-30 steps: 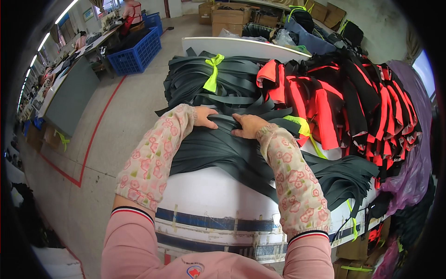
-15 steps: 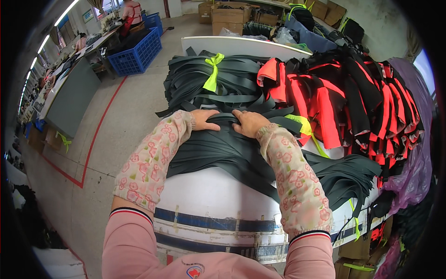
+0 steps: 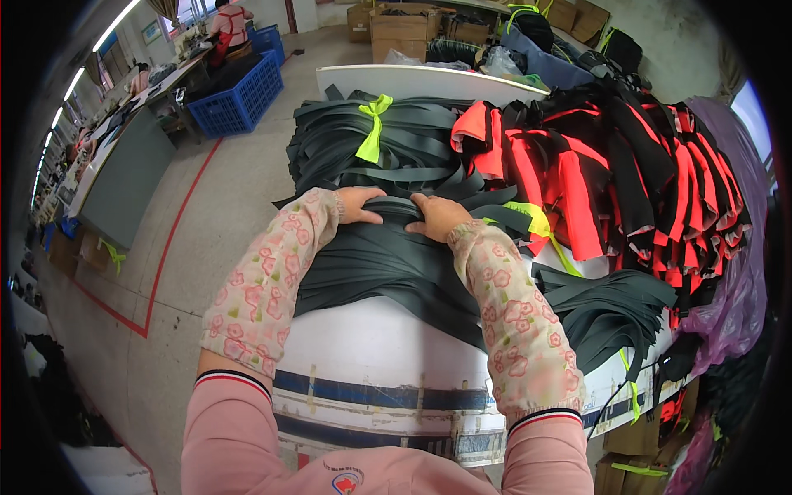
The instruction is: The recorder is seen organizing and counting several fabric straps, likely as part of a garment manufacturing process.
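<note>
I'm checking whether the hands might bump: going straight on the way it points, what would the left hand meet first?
Probably the dark grey-green strips bunched right beside the left hand, with the right hand next beyond them; exact depth is unclear from this view.

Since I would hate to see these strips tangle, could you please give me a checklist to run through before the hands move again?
1. Left hand touching the dark strips: ok.
2. Right hand touching the same strips: ok.
3. Firm grip by both hands: cannot tell; the undersides are hidden.
4. Strips neatly gathered toward the person: not ok; they fan out there.
5. Far bundle tied: ok; a yellow-green tie is on it.
</note>
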A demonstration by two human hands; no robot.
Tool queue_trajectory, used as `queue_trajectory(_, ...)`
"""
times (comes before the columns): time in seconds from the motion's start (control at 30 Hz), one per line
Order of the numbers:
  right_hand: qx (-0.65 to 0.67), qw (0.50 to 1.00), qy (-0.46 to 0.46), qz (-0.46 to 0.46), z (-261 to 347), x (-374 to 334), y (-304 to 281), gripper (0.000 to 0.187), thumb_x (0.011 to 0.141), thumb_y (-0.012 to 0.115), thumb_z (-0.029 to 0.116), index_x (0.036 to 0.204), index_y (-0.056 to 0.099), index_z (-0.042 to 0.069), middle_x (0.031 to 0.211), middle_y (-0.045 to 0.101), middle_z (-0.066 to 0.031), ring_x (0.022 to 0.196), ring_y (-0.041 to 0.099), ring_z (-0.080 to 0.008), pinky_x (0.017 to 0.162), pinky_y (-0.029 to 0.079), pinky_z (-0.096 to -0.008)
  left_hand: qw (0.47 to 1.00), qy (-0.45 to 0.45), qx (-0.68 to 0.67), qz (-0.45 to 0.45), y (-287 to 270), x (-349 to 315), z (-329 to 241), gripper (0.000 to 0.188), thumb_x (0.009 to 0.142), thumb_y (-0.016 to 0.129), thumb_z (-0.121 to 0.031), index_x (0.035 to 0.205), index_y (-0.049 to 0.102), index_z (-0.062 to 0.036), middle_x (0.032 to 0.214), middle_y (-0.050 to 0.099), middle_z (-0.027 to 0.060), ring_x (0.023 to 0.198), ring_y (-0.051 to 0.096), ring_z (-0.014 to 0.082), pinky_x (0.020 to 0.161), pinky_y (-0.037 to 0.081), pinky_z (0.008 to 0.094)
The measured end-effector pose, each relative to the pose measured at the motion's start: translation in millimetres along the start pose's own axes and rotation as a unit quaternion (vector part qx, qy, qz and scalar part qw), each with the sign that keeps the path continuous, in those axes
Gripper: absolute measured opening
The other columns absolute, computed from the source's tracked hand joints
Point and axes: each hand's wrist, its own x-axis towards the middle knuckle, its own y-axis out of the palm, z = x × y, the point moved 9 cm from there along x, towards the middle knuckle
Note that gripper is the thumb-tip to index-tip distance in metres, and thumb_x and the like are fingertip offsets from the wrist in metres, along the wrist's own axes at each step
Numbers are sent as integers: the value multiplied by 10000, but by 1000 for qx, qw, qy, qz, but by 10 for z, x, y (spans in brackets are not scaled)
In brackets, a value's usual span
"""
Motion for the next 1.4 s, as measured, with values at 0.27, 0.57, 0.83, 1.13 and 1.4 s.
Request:
queue_trajectory(0.27, -5, 998, 25, 64, -135, 77, 137, 680, 814, 736, 420, 1347, 505, 68, 1114, 657, -215, 1080, 617, -378, 933, 484, -451, 999, -27, -7, -25, 36, 40, 54, 589, 853, 717, -225, 1371, 463, -106, 1233, 625, 184, 1139, 599, 350, 973, 467, 381)
queue_trajectory(0.57, 54, 998, 0, 18, -119, 65, -54, 519, 820, 719, 324, 1230, 585, 34, 1033, 682, -216, 1015, 647, -373, 897, 510, -445, 989, -19, 109, -97, -255, -38, -300, 554, 803, 668, -97, 1326, 492, -149, 1175, 643, 168, 1097, 607, 364, 937, 486, 428)
queue_trajectory(0.83, -60, 996, 21, -63, -22, 56, 75, 289, 832, 616, 137, 1110, 585, 66, 912, 690, -188, 889, 675, -374, 787, 538, -472, 999, -42, -12, -8, -49, -48, -78, 595, 848, 710, -204, 1386, 463, -150, 1266, 607, 190, 1147, 596, 363, 985, 465, 390)
queue_trajectory(1.13, -111, 983, 21, -145, 101, -36, -499, 368, 776, 702, 146, 1115, 571, 86, 916, 680, -148, 857, 680, -343, 741, 544, -452, 977, 14, -48, -209, -190, -292, -467, 918, 707, 858, -264, 1462, 357, -113, 1378, 520, 207, 1279, 505, 369, 1066, 402, 399)
queue_trajectory(1.4, -69, 950, -45, -302, 580, -336, -1440, 543, 710, 740, 54, 1210, 532, 90, 969, 657, -151, 915, 657, -351, 773, 541, -439, 917, 50, -98, -383, -961, -477, -782, 823, 687, 714, 20, 1421, 407, -188, 1189, 623, 185, 1116, 593, 400, 931, 498, 409)
